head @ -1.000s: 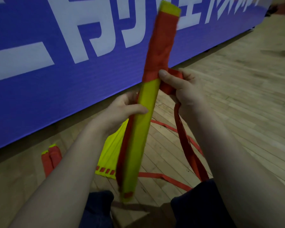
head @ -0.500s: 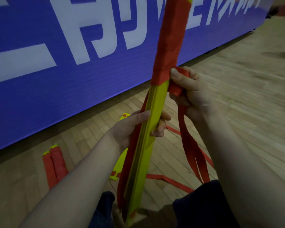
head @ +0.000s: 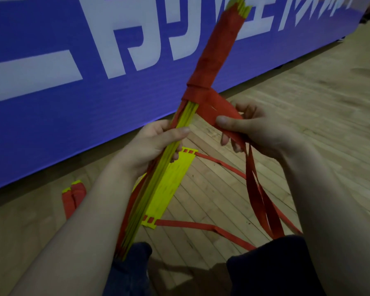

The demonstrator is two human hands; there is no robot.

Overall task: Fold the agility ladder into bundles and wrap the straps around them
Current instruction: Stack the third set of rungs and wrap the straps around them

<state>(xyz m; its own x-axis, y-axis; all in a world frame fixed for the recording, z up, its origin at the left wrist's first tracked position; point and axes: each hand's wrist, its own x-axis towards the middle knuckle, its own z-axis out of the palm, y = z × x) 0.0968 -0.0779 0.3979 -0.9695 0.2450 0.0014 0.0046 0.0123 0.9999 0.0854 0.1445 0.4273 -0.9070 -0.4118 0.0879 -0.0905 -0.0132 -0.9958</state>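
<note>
In the head view, the ladder bundle (head: 158, 189) stands slanted in front of the person, its lower end down by the dark trouser knees (head: 276, 265) and its top leaning up and to the right across the blue banner (head: 62, 116). It is a stack of thin, flat yellow plastic rungs seen edge-on. Its upper half is bound in red woven strap wound into a smooth sleeve, with yellow tips poking out at the top.

The left hand (head: 150, 146) grips the bare yellow part just below the wrapping, with the thumb laid across the front and the fingers (head: 176, 155) curled round behind. From the lowest turn of the wrap a flat band of red strap (head: 214, 103) runs down and right, away from the stack, to the right hand (head: 256, 131), which pinches it between the thumb on top and curled fingers beneath. The right hand sits beside the bundle and does not touch it. Below this hand, strap loops (head: 259, 195) hang slack toward the right knee.

On the wooden plank floor (head: 297, 99), behind the bundle, lies one loose yellow rung (head: 171, 184), a long, flat, slotted strip with thin red floor straps (head: 201, 223) running off both its ends. A second bundle (head: 73, 197), wrapped in red with yellow tips, lies at the left near the banner.
</note>
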